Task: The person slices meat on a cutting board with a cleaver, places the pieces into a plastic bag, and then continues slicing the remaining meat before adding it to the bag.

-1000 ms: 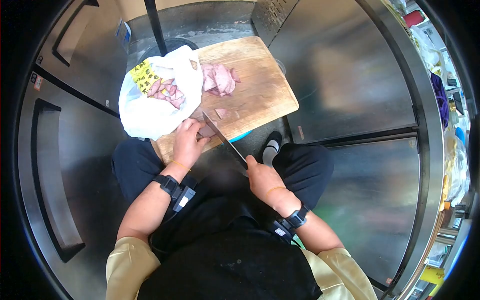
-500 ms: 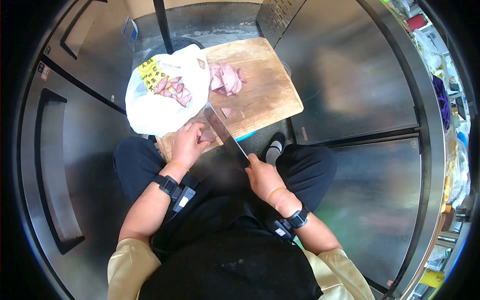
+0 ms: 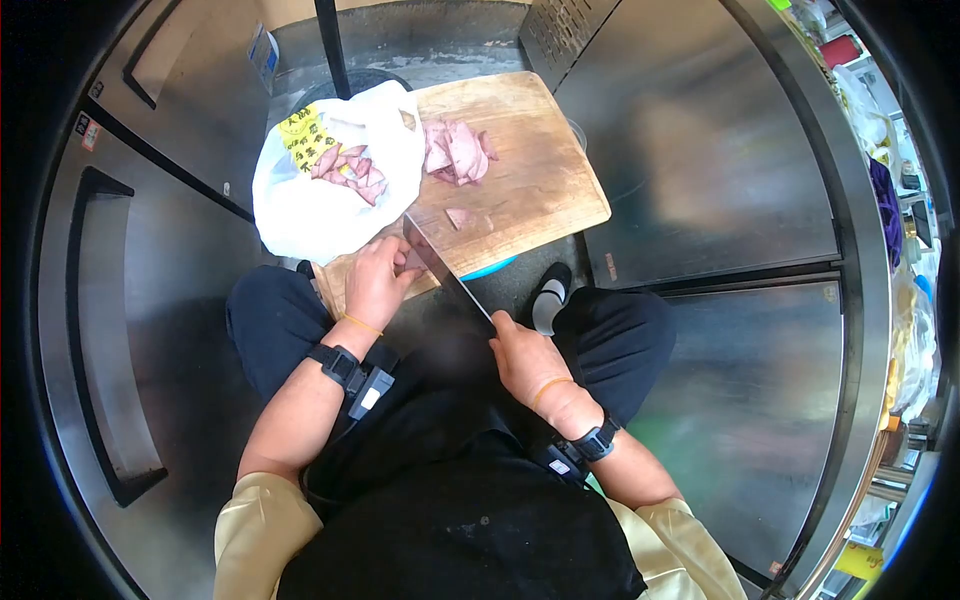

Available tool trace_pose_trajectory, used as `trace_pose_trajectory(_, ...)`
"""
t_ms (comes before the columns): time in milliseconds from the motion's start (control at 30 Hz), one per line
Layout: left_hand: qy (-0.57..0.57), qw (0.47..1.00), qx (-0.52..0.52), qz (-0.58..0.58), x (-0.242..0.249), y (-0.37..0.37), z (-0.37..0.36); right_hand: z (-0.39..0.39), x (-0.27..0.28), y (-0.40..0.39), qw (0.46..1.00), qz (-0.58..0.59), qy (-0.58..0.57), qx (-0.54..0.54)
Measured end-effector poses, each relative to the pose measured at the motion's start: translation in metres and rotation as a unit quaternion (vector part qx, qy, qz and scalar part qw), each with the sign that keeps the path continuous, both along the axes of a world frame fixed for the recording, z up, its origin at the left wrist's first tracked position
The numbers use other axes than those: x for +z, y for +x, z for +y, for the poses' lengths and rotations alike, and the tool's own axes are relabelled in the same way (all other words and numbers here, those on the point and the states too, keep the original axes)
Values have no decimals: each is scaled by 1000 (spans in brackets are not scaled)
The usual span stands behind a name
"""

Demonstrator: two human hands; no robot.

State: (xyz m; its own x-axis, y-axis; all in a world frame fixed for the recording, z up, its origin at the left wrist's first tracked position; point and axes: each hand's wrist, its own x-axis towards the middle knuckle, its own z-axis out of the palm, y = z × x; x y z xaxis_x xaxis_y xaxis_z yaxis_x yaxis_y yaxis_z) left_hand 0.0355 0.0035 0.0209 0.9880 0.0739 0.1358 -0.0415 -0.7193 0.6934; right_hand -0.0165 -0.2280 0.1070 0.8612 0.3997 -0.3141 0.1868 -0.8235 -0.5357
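My left hand (image 3: 376, 283) is closed on a small piece of pink meat (image 3: 414, 261) at the near left end of the wooden cutting board (image 3: 540, 170). The handle of a knife (image 3: 440, 268) is in my right hand (image 3: 528, 358); its long blade slants up and left, beside my left fingertips, covering part of the piece. A pile of pink meat slices (image 3: 460, 152) lies higher on the board, with a small triangular slice (image 3: 458, 217) below it. An open white plastic bag (image 3: 290, 210) with yellow print holds more cut meat pieces (image 3: 350, 173).
Stainless steel doors (image 3: 700, 130) stand on the right, and another with a long dark handle (image 3: 100, 330) on the left. My knees flank the board. A shelf with bags and small goods (image 3: 910, 330) runs along the far right.
The knife blade has shifted slightly left, closer to my left fingertips and over the piece of meat. My left hand has moved slightly.
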Motion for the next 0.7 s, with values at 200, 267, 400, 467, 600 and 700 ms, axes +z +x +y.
trace_pose_trajectory(200, 0, 1000, 1, 10, 1, 1, 0, 2, 0, 1, 999, -12, -36, 19)
trace_pose_trajectory(267, 0, 1000, 3, 8, -1, 1, 0, 3, -4, 0, 998, -29, -51, 28)
trace_pose_trajectory(400, 26, 1000, 6, 17, -4, 3, 2, 9, -7, 4, 994, -20, -97, 44)
trace_pose_trajectory(467, 25, 998, 13, 48, 1, 5, 0, 12, -9, 9, 993, -12, -110, 42)
trace_pose_trajectory(600, 22, 998, 12, 55, 2, 6, 0, 13, -13, 14, 992, -30, -108, 49)
trace_pose_trajectory(700, 16, 1000, 3, 20, 0, 3, 1, 9, -15, 18, 992, -57, -94, 56)
